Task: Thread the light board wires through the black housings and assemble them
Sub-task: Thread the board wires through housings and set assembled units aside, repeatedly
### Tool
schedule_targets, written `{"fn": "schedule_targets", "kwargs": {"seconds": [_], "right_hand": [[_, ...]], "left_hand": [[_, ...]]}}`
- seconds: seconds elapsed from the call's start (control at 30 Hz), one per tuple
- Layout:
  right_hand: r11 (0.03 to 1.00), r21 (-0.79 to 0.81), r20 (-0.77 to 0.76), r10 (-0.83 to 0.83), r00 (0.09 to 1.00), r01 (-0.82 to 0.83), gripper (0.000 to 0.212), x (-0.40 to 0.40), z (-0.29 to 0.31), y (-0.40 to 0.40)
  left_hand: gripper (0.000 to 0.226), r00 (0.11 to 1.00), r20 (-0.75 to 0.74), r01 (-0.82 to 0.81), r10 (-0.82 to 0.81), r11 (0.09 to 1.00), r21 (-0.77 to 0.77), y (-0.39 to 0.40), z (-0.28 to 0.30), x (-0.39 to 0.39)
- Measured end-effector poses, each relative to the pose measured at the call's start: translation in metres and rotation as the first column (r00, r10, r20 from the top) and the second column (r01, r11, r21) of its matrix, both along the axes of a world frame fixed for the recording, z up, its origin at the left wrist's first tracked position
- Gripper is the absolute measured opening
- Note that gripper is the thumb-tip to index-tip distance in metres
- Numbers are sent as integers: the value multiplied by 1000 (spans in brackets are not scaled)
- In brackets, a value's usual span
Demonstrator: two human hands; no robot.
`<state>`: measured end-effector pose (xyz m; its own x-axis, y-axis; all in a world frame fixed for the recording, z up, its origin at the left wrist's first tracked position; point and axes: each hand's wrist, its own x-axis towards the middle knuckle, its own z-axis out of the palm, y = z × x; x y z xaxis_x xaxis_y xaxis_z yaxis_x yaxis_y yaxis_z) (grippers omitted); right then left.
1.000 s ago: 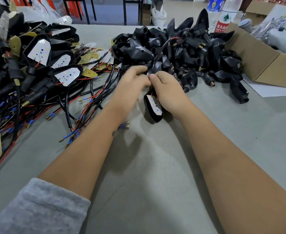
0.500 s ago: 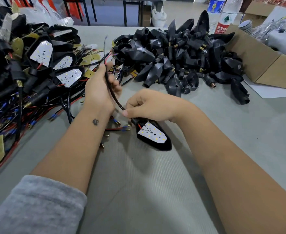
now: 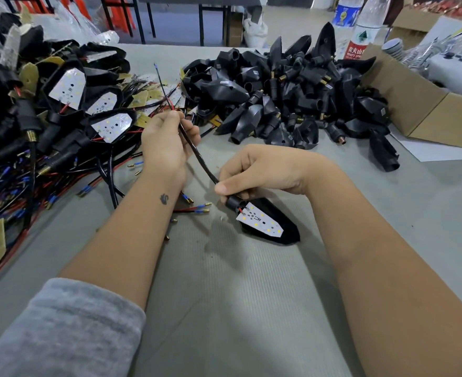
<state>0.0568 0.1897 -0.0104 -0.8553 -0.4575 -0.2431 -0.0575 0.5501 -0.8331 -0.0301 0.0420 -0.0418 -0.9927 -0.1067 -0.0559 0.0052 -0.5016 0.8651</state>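
Observation:
A black housing [image 3: 281, 227] lies on the grey table with a white light board [image 3: 259, 220] sitting in it. My right hand [image 3: 257, 170] grips the housing's round neck. A black sleeved wire [image 3: 199, 159] runs out of the neck, up and to the left. My left hand [image 3: 167, 142] pinches that wire higher up. Thin red and black wire ends [image 3: 163, 87] stick out above my left fingers.
A heap of empty black housings [image 3: 284, 91] fills the far middle. Assembled units with boards and wires [image 3: 61, 118] pile up at the left. A cardboard box [image 3: 425, 110] and two bottles [image 3: 360, 31] stand at the far right. Loose terminal wires [image 3: 194, 209] lie by my left wrist.
Both hands came back from the housing heap toward me. My left hand drew the wire up and left through the housing. The housing with its board now lies on the table under my right hand.

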Motion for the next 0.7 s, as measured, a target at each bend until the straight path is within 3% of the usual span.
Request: {"fn": "schedule_targets", "kwargs": {"seconds": [0.13,0.27,0.37,0.43,0.57,0.7], "right_hand": [[932,-151,-130,-348,928,329,24,-7,-10,2],[723,-126,-330,-676,659,679,14,-23,-23,5],[563,-51,-433,-757,490,825,12,-25,-28,12],[525,61,-516,-711,477,849,22,-26,-32,17],[492,281,-596,-583,551,824,50,-30,-41,16],[422,471,-623,-463,631,774,50,-34,-48,14]], "left_hand": [[21,998,-67,3,-9,996,-93,0,-6,-5],[24,990,-119,40,-78,955,-293,3,-10,-5],[23,982,-119,74,-144,885,-459,5,-12,-3],[23,976,-117,93,-184,837,-538,8,-12,1],[21,964,-118,109,-236,764,-636,14,-12,8],[24,966,-102,118,-238,757,-643,15,-11,10]]}}
